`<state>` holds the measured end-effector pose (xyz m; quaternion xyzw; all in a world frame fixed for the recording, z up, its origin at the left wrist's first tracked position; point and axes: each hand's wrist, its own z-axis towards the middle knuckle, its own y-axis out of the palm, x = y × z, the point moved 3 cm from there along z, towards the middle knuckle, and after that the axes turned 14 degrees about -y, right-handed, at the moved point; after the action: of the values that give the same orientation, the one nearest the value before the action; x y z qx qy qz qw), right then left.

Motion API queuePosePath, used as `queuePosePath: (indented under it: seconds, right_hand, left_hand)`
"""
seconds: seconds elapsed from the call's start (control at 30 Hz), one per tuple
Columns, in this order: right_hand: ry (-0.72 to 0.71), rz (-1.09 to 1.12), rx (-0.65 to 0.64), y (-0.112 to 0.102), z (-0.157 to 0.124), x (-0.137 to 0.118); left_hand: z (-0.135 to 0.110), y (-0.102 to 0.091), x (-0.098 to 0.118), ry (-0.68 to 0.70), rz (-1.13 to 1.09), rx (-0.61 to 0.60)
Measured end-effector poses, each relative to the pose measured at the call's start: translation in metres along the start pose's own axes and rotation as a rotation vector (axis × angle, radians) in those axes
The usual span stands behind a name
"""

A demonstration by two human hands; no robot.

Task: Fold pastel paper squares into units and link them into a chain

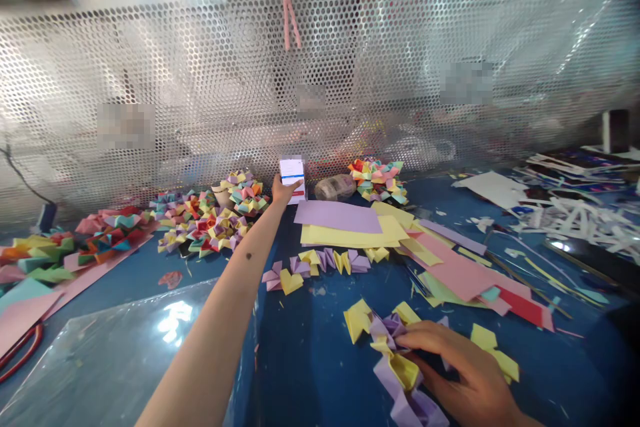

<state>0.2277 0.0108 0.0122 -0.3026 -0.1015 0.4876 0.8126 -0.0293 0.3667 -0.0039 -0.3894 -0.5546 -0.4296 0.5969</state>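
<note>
With my left arm stretched far forward, my left hand (283,191) grips a smartphone (292,173) by its left side, the thumb lying across its lit screen. The phone stands upright near the perforated panel. At the lower right, my right hand (465,373) rests with bent fingers against a cluster of folded purple and yellow paper pieces (403,370). Its fingertips touch one purple piece; how firmly they close on it is partly hidden. More folded yellow pieces (495,352) lie just right of this hand. Beyond it runs a row of purple and yellow folded pieces (320,261).
Flat sheets of purple paper (337,215) and pink paper (460,267) lie mid-table. Colourful folded-paper clusters (210,220) fill the left back. White paper strips (575,223) heap up at right. A perforated metal panel (225,80) closes off the back. Clear plastic (115,353) covers the left front.
</note>
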Motion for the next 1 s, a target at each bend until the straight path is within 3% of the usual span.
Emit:
queuePosePath:
  seconds: [0.37,0.73,0.87,1.0]
  right_hand:
    - [0.015,0.011,0.001,0.0,0.003,-0.001]
    - [0.013,-0.012,0.008,0.0,0.001,-0.001]
    - [0.004,-0.012,0.01,-0.001,0.0,-0.002]
    - [-0.027,-0.018,-0.005,-0.001,-0.001,-0.004]
  left_hand:
    - [0.003,0.001,-0.003,0.002,-0.038,0.013]
    - [-0.003,-0.007,-0.005,-0.014,0.098,0.043]
    - [-0.015,-0.01,0.007,0.061,0.146,0.093]
    - [-0.044,-0.018,0.032,0.194,0.192,0.144]
